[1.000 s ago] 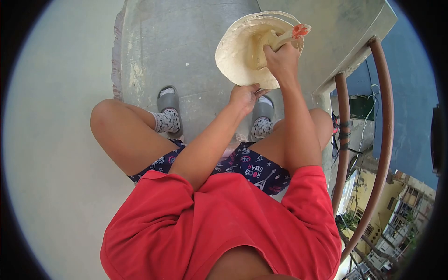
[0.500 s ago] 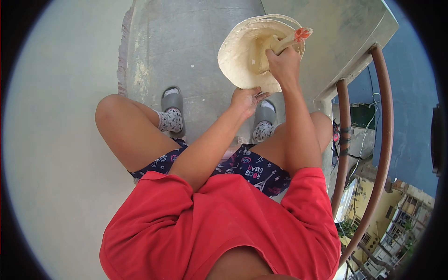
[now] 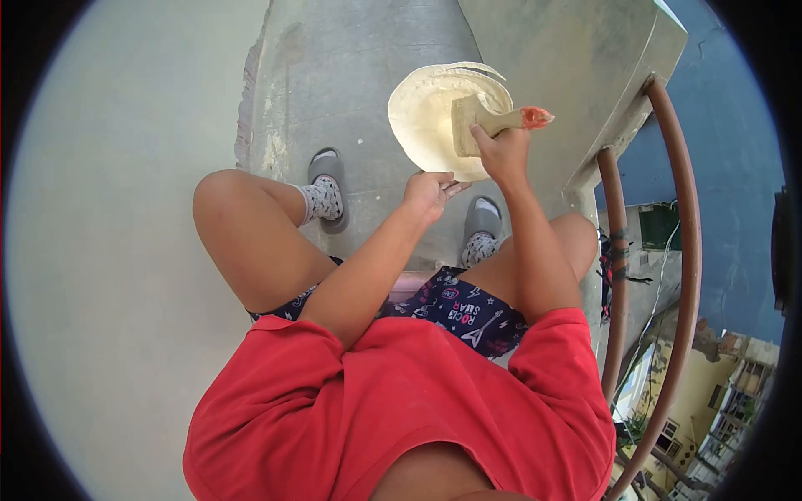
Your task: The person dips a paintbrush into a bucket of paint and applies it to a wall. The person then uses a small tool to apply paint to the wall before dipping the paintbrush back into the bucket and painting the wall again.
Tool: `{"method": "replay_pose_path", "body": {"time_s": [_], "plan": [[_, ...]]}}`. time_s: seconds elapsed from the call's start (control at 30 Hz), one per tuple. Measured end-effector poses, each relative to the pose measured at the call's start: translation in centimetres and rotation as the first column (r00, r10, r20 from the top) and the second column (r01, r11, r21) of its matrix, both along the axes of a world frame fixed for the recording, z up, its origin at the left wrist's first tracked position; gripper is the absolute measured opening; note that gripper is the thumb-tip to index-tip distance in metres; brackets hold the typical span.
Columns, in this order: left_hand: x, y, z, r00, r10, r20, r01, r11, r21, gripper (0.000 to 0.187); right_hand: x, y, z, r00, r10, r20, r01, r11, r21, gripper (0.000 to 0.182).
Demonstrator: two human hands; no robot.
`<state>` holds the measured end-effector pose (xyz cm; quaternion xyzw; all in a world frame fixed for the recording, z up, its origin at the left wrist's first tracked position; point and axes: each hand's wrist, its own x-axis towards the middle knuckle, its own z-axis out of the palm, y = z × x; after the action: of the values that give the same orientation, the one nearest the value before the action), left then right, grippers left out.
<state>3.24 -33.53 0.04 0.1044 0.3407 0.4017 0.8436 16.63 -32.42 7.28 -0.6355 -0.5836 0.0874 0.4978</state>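
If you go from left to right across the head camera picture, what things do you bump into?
Pale wall → left knee → left slipper → left hand → right hand holding the paintbrush → brown railing → buildings far below.

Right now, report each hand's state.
Left hand: gripping the near rim of the round cream-coated bucket.
Right hand: closed on the paint-caked wooden brush.

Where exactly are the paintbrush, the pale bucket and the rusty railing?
paintbrush [image 3: 493, 123], head view, on the wooden handle just above the gripping right hand.
pale bucket [image 3: 418, 113], head view, on its paint-coated inner wall, left side.
rusty railing [image 3: 690, 250], head view, on the outer curved bar.
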Motion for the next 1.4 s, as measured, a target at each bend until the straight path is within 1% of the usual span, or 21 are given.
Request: {"method": "replay_pose_path", "body": {"time_s": [0.07,0.1,0.13,0.2,0.27,0.33,0.47,0.53,0.6,0.63,0.67,0.73,0.77,0.87,0.93,1.17,1.23,1.27,1.33,1.37,1.4], "plan": [[-0.8,-0.1,-0.1,1.000,0.003,-0.008,-0.003,1.000,0.002,0.038,-0.7,-0.5,-0.1,0.978,0.029,-0.206,-0.046,0.996,-0.075,0.023],[-1.0,0.0,-0.3,1.000,0.019,-0.005,-0.019,1.000,-0.003,0.035,-1.0,-0.4,-0.6,0.950,0.049,-0.309,-0.045,0.999,0.022,0.022],[-1.1,0.1,-0.7,1.000,0.017,-0.001,-0.017,1.000,-0.009,0.035,-0.9,-0.6,-1.1,0.951,0.046,-0.305,-0.043,0.999,0.016,0.022],[-1.4,0.4,-1.4,1.000,0.004,0.008,-0.004,0.999,-0.053,0.034,-0.7,-1.1,-2.3,0.997,0.028,-0.074,-0.040,0.983,-0.179,0.023],[-1.4,1.0,-1.9,1.000,-0.006,-0.024,0.005,0.998,-0.062,0.034,-0.7,-1.1,-3.6,1.000,-0.003,-0.012,0.000,0.972,-0.233,0.027],[-1.2,2.0,-3.0,0.999,0.000,-0.047,-0.004,0.996,-0.092,0.034,-1.6,-0.9,-3.3,0.973,0.031,-0.230,-0.056,0.993,-0.104,0.032],[-0.8,4.4,-7.1,0.997,-0.052,-0.059,0.044,0.990,-0.133,0.035,-1.7,1.8,-5.4,0.925,-0.029,-0.380,-0.016,0.993,-0.116,0.034],[-0.6,5.9,-8.9,0.996,-0.075,-0.045,0.068,0.986,-0.151,0.036,-2.1,3.3,-7.4,0.913,-0.082,-0.399,0.022,0.988,-0.152,0.033],[-0.5,7.0,-10.9,0.986,-0.099,-0.134,0.075,0.981,-0.178,0.036,-1.7,4.5,-12.4,0.958,-0.109,-0.265,0.048,0.972,-0.228,0.030],[-0.5,7.4,-12.2,0.986,-0.104,-0.132,0.077,0.978,-0.193,0.036,-1.8,4.9,-13.8,0.921,-0.194,-0.337,0.089,0.948,-0.305,0.029],[-0.5,8.1,-13.3,0.979,-0.129,-0.161,0.092,0.972,-0.218,0.036,-1.9,5.1,-15.3,0.919,-0.203,-0.336,0.091,0.943,-0.320,0.029],[-0.4,9.5,-16.2,0.970,-0.152,-0.190,0.102,0.962,-0.253,0.036,-2.1,6.0,-18.0,0.843,-0.285,-0.455,0.196,0.952,-0.234,0.027],[-0.6,10.0,-17.9,0.962,-0.165,-0.218,0.103,0.957,-0.272,0.036,-2.1,6.3,-18.9,0.839,-0.295,-0.457,0.196,0.948,-0.250,0.027],[-1.0,11.3,-20.9,0.948,-0.200,-0.247,0.119,0.944,-0.309,0.035,-2.0,7.4,-19.7,0.793,-0.350,-0.499,0.206,0.925,-0.320,0.029],[-1.2,11.9,-22.4,0.943,-0.221,-0.250,0.130,0.934,-0.334,0.035,-2.0,8.2,-20.0,0.748,-0.372,-0.550,0.239,0.924,-0.300,0.029],[-1.0,12.4,-22.5,0.954,-0.223,-0.202,0.159,0.944,-0.290,0.034,-2.0,9.0,-23.3,0.831,-0.348,-0.434,0.226,0.924,-0.308,0.027],[-0.6,12.4,-22.1,0.948,-0.238,-0.210,0.177,0.945,-0.274,0.034,-1.9,9.2,-23.2,0.895,-0.326,-0.305,0.228,0.921,-0.316,0.028],[-0.6,12.4,-21.8,0.950,-0.236,-0.203,0.173,0.943,-0.285,0.034,-1.8,9.3,-23.1,0.894,-0.327,-0.306,0.229,0.921,-0.315,0.028],[-0.8,12.1,-21.8,0.950,-0.240,-0.198,0.174,0.937,-0.302,0.034,-2.8,9.7,-20.3,0.796,-0.360,-0.487,0.280,0.932,-0.230,0.025],[-1.0,12.2,-21.7,0.946,-0.252,-0.203,0.179,0.930,-0.322,0.036,-2.9,9.7,-20.6,0.795,-0.365,-0.484,0.288,0.930,-0.227,0.025],[-1.1,12.1,-21.7,0.940,-0.272,-0.204,0.192,0.920,-0.342,0.038,-2.6,9.6,-21.5,0.874,-0.320,-0.366,0.208,0.927,-0.313,0.027]]}}
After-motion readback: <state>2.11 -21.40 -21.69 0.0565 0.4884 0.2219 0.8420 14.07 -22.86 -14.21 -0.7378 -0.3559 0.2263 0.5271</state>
